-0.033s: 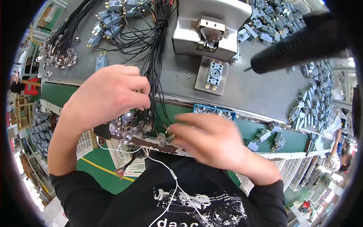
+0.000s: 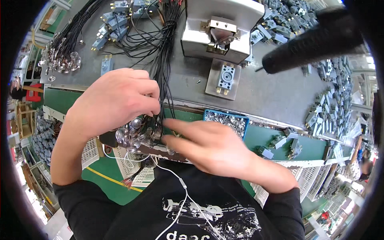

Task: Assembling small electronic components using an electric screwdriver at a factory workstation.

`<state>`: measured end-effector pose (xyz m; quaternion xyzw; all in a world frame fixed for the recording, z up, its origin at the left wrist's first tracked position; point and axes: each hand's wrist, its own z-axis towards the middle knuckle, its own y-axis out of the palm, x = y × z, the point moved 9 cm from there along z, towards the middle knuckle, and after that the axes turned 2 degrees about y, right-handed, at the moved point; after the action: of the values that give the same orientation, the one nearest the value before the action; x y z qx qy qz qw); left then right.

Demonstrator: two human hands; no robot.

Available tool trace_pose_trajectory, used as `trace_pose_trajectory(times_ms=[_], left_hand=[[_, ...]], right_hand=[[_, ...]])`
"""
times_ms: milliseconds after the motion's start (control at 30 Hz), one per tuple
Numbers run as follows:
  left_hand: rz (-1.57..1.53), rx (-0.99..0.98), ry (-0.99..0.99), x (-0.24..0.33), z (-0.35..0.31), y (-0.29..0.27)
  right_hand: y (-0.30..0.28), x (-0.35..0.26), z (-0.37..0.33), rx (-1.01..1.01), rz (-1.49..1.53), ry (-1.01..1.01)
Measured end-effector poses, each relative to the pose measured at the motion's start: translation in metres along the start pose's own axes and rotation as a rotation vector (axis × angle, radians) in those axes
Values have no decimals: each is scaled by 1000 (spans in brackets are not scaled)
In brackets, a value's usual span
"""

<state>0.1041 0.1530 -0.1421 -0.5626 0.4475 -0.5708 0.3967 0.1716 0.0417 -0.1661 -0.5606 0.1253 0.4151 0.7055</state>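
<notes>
Grey metal bench (image 2: 272,98) in a busy workshop, with black wires (image 2: 170,54) running down to both hands.
Left hand (image 2: 118,98) with fingers curled against the wires, above a cluster of clear discs (image 2: 134,138); fingertips partly hidden, so cannot tell whether clamped. Right hand (image 2: 212,150) with fingers apart, blurred, at the lower wires. Just beyond, a blue tray (image 2: 247,123) of small metal parts; farther up, a grey block (image 2: 227,78) on a plate before a metal fixture (image 2: 194,42). To the far right, heaped grey blocks (image 2: 330,108); below, green floor (image 2: 104,176) with a yellow line (image 2: 114,183). Compared with the earlier frame: right hand farther left, blue tray more exposed, left hand unmoved.
</notes>
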Motion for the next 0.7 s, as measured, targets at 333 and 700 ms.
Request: trace_pose_trajectory(times_ms=[333,700], left_hand=[[-49,-106,-167,-15,-15,9],[-317,-68,-196,-39,-31,-1]], right_hand=[[55,12,17,-121,-279,-264],[29,34,17,-240,-162,-124]])
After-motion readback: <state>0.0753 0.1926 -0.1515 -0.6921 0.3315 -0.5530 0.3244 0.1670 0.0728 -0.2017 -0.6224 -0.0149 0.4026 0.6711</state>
